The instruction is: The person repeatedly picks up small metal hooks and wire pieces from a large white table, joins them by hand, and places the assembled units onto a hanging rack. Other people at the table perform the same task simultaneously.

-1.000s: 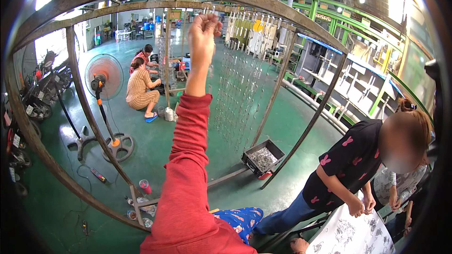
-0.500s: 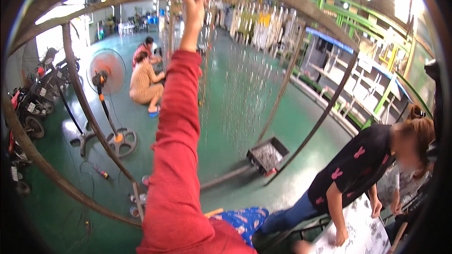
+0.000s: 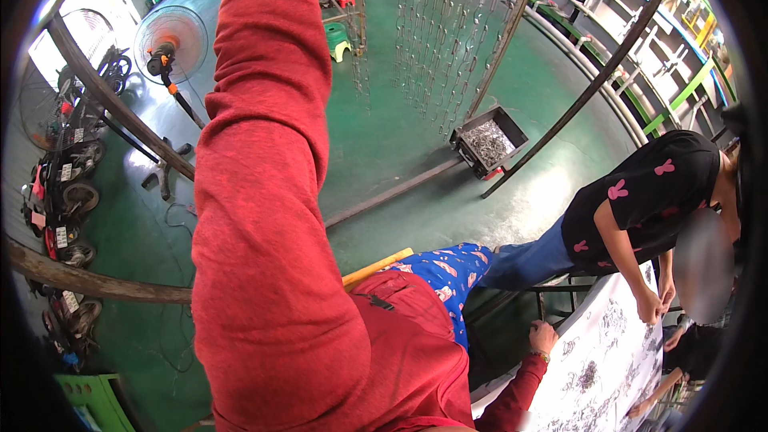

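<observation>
My left arm in its red sleeve reaches up past the top edge, so the left hand is out of the picture. Low on the right, my right hand, with a band at the wrist, is closed at the edge of a white-covered table. Anything in its fingers is too small to make out. Small dark pieces lie scattered over the white cover. Beyond my raised arm, strings of small shiny metal pieces hang in rows.
A person in a black top leans over the table at the right. A dark box of metal pieces stands by a slanting post. At the left are a fan and parked motorbikes; a green stool stands farther back.
The view has tipped downward. My left hand, earlier raised at the wooden top bar, has left the picture, and my right hand now shows at the table. The two crouching people are no longer visible.
</observation>
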Demonstrator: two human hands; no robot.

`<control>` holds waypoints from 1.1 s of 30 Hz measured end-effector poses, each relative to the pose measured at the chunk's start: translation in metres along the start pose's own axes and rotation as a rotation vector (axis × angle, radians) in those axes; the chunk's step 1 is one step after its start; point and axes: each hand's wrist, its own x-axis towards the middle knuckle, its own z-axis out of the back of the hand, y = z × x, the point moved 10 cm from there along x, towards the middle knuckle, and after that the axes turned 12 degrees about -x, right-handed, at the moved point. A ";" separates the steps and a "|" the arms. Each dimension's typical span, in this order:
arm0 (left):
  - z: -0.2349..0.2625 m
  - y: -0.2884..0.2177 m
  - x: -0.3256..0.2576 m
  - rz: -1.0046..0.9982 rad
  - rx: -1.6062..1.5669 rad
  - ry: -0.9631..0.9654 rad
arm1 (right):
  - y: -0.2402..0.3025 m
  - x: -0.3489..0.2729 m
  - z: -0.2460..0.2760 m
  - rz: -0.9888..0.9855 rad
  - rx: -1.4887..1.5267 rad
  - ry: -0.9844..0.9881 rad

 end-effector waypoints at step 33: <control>-0.010 -0.023 -0.077 0.290 0.002 -0.021 | -0.028 0.026 -0.120 0.002 -0.115 0.096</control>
